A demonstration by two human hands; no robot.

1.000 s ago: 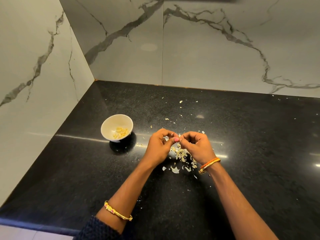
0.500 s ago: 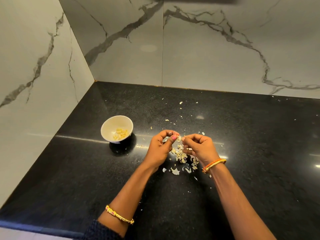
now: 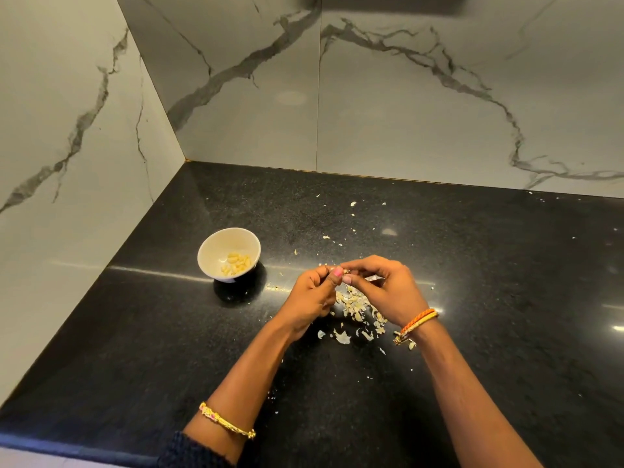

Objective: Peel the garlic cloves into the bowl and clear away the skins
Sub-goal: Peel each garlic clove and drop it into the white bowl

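Garlic cloves point(image 3: 236, 263) already peeled lie in a small heap at the bottom of the white bowl point(image 3: 211, 255), which stands on the black counter point(image 3: 135, 349) to the left of our hands and well apart from them. We are working over the pile of skins point(image 3: 354, 305). Our left hand point(image 3: 312, 297) and right hand point(image 3: 388, 292) meet fingertip to fingertip just above it, both with fingers curled and pinching one small thing between them, which we take to be the clove now being peeled.

We judge the task to be somewhere in its middle. Several cloves are done and in the bowl, and one is in hand. The clearing has not begun: the skins lie heaped under our hands, with loose flakes scattered near our wrists and further specks strewn toward the marble wall point(image 3: 405, 113) at the back.

How many cloves are left we cannot say. No unpeeled clove shows plainly on the counter, and any lying in the heap would be hard to tell from the skins around it. The thing we pinch is almost wholly covered by our fingertips, so whether skin clings to it or it is bare stays unclear. Part of the heap is hidden beneath our right hand.
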